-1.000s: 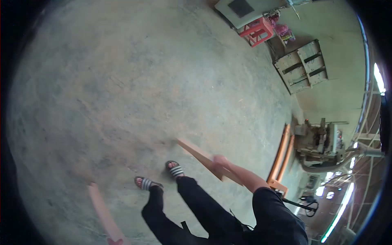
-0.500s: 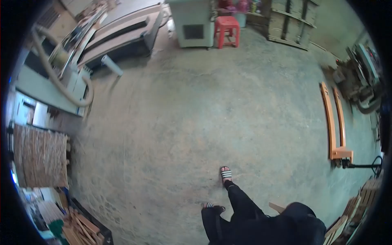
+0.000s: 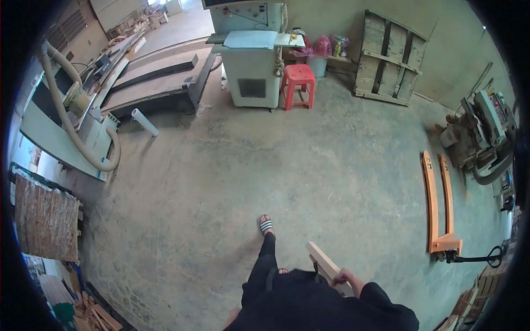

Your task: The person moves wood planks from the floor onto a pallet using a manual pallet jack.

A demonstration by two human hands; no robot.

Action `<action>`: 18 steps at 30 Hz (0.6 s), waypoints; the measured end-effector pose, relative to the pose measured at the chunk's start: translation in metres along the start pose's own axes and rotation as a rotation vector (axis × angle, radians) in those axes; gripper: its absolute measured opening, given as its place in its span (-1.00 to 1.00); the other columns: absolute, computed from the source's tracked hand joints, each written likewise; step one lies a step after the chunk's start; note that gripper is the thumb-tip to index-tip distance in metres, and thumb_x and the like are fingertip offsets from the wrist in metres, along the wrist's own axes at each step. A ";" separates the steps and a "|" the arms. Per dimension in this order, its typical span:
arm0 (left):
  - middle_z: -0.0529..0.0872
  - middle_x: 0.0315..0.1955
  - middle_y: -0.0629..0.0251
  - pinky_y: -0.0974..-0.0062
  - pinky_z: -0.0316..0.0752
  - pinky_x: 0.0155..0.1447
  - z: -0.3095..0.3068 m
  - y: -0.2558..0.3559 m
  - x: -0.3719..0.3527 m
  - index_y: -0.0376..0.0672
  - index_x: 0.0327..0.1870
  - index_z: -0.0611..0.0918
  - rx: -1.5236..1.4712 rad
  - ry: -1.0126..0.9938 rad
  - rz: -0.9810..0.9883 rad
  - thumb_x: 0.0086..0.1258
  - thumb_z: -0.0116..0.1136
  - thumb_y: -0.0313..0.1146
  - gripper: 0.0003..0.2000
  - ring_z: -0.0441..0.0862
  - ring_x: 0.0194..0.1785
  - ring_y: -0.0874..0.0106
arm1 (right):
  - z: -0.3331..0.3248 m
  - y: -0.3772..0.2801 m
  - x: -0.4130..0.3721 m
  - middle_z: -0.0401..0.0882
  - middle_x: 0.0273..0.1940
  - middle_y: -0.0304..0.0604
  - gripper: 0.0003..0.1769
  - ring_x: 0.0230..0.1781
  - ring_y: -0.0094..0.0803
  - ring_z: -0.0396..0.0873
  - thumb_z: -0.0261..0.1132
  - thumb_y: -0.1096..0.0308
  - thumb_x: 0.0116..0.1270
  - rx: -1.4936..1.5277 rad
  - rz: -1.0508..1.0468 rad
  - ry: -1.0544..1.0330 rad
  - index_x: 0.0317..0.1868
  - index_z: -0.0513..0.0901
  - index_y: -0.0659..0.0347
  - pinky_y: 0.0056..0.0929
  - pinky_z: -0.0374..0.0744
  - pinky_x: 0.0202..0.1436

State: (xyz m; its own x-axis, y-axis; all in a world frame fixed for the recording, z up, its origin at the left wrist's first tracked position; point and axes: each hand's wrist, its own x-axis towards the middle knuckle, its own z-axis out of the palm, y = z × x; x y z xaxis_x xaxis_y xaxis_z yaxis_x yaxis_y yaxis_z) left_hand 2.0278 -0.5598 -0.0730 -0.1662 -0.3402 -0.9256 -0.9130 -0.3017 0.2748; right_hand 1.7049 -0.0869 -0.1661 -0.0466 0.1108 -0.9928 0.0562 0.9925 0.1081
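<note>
A pale wooden board (image 3: 324,261) slants beside my body at the bottom of the view. My right hand (image 3: 344,278) is closed round it, with the fingers wrapped over the edge. The board's near end is hidden behind my dark clothing. At the lower edge, a small patch of skin of my left hand or forearm (image 3: 232,318) shows beside the clothing. No fingers are visible there, so what it holds, if anything, is hidden.
An orange pallet jack (image 3: 433,209) stands at right, near a machine (image 3: 486,129). Ahead are a control cabinet (image 3: 251,83), a red stool (image 3: 298,83) and a leaning wooden pallet (image 3: 389,60). Stacked sheets (image 3: 47,218) and wood scraps (image 3: 96,314) lie left.
My view has tilted up, showing more of the cabinet and the pallet. The board and my right hand have come into plain sight. My feet have taken a step.
</note>
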 end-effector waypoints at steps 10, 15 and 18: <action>0.76 -0.05 0.01 0.26 0.65 0.11 -0.143 0.275 0.112 -0.33 0.10 0.68 0.276 0.068 -0.100 -0.15 0.62 -0.16 -0.29 0.74 0.00 0.19 | -0.218 -0.196 -0.199 0.76 -0.23 -0.09 -0.31 -0.22 -0.33 0.70 0.70 -0.01 -0.36 0.140 0.024 0.280 -0.23 0.80 0.33 -0.30 0.65 -0.12; 0.79 -0.12 0.05 0.20 0.70 -0.01 -0.156 0.435 0.134 -0.35 0.09 0.67 0.345 0.162 0.011 -0.16 0.60 -0.23 -0.31 0.77 -0.07 0.19 | -0.313 -0.200 -0.140 0.76 -0.28 -0.06 -0.49 -0.28 -0.30 0.70 0.66 0.09 -0.22 0.373 -0.346 0.375 -0.29 0.80 0.26 -0.33 0.64 -0.15; 0.79 -0.11 0.05 0.20 0.70 0.00 -0.122 0.520 0.150 -0.35 0.10 0.66 0.486 0.038 0.109 -0.15 0.60 -0.23 -0.31 0.77 -0.07 0.19 | -0.344 -0.191 -0.182 0.73 -0.36 -0.06 -0.70 -0.33 -0.26 0.70 0.54 0.18 -0.08 0.781 -0.909 0.614 -0.36 0.79 0.19 -0.30 0.64 -0.20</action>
State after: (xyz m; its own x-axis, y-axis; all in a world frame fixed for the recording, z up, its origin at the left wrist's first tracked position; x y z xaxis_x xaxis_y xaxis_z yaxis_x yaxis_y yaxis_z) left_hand 1.5738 -0.8762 -0.0369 -0.2649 -0.3814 -0.8856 -0.9606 0.1845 0.2078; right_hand 1.3597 -0.2795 0.0120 -0.7953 -0.3572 -0.4898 0.3066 0.4601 -0.8333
